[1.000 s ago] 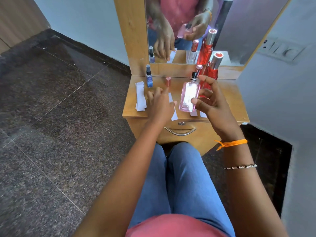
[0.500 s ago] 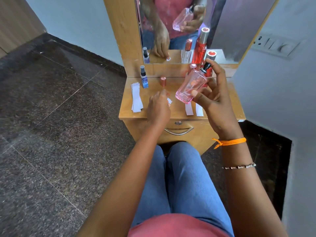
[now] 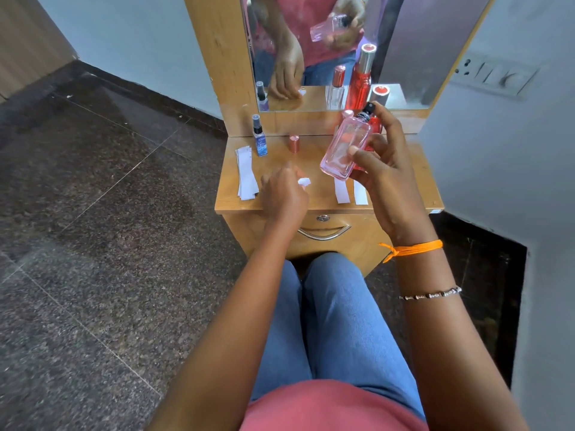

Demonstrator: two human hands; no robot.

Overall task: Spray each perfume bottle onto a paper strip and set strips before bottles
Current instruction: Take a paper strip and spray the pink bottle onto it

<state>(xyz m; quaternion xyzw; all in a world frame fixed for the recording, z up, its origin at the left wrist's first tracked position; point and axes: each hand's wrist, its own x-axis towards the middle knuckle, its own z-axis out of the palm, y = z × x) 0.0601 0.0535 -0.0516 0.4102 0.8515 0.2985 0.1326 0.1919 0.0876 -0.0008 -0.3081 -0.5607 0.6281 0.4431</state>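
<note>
Your right hand has its fingers wrapped around the pink glass perfume bottle: the thumb presses on its front face, the index finger curls up toward the black spray nozzle, and the other fingers close behind the glass. The bottle is lifted off the wooden dressing table and tilted, its base toward your left side and its nozzle up and away from you.

Your left hand is curled low over the front of the tabletop, fingertips pinching a small white paper strip, of which only a crumpled end shows past your knuckles.

Two more white strips lie side by side on the table just below the lifted bottle, near the front edge. A stack of unused strips lies at the left edge, beside a small blue spray bottle standing upright. A copper-coloured cap stands alone toward the back. Behind your right hand a tall red bottle is mostly hidden. The mirror above reflects both hands and the bottles.
</note>
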